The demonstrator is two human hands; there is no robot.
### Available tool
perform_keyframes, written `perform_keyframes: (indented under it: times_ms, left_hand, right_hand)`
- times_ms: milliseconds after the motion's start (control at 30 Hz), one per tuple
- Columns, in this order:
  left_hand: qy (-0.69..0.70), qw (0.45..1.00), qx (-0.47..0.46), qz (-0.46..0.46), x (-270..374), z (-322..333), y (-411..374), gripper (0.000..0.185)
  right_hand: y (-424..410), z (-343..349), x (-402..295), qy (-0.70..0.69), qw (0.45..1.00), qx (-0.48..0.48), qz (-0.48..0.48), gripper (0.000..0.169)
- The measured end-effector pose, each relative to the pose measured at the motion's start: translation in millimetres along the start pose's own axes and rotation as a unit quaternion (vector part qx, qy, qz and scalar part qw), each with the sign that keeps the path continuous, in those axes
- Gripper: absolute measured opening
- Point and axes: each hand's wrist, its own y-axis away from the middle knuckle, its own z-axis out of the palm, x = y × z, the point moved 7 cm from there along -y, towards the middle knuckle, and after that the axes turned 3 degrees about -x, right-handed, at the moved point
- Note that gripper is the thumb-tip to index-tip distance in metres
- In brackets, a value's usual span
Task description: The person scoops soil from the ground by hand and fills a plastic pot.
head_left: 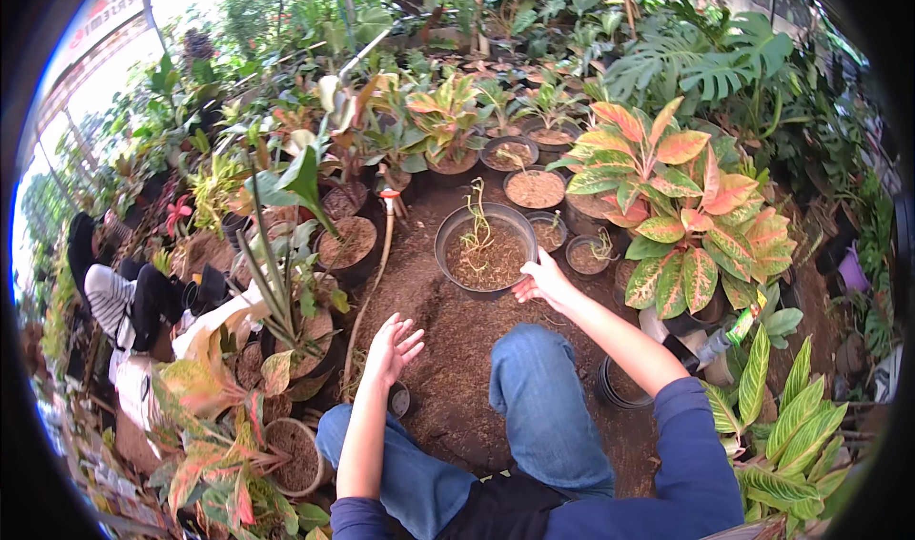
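Note:
Before me on the soil (457, 354) stands a wide black plastic plant pot (525, 234), filled with brown potting mix and holding a thin, nearly leafless green plant (477, 234). My right hand (545, 281) is at the pot's lower right rim, thumb at the rim and fingers along the outer wall. Whether the fingers bear any weight cannot be told. My left hand (392, 350) is raised over the ground to the lower left of the pot, palm turned inward, fingers apart, holding nothing. Small pots with sprouting plants (590, 255) stand just right of the large pot.
A hose with a red-topped fitting (389, 194) runs along the left. Potted aglaonemas (686, 204) crowd the right side. Stacked black pots (620, 386) stand beside my right knee. Another person (118, 297) sits at the far left among plants.

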Motion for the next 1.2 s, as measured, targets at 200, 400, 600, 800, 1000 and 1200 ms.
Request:
perform_keyframes:
  times_ms: [200, 400, 600, 800, 1000, 1200]
  left_hand:
    - [-0.045, 0.997, 0.028, -0.050, -47, 1, -68, 0.052]
    - [-0.153, 0.986, 0.011, -0.061, -67, 12, -94, 0.050]
    - [-0.198, 0.978, 0.022, -0.055, -66, 12, -100, 0.051]
    - [-0.311, 0.950, 0.005, -0.031, -48, 21, -93, 0.047]
    - [-0.369, 0.928, -0.050, -0.024, -48, 27, -81, 0.046]
    - [-0.379, 0.924, -0.040, -0.032, -45, 28, -75, 0.046]
  right_hand:
    - [-15, -78, 101, -0.060, 0.981, 0.173, 0.060, 0.073]
    - [5, -151, 215, -0.211, 0.921, 0.274, 0.180, 0.071]
    - [1, -202, 275, -0.280, 0.852, 0.423, 0.129, 0.060]
    - [0, -254, 298, -0.352, 0.773, 0.524, 0.065, 0.081]
    - [2, -291, 319, -0.395, 0.701, 0.592, 0.037, 0.070]
    - [-5, -278, 315, -0.375, 0.765, 0.518, 0.070, 0.045]
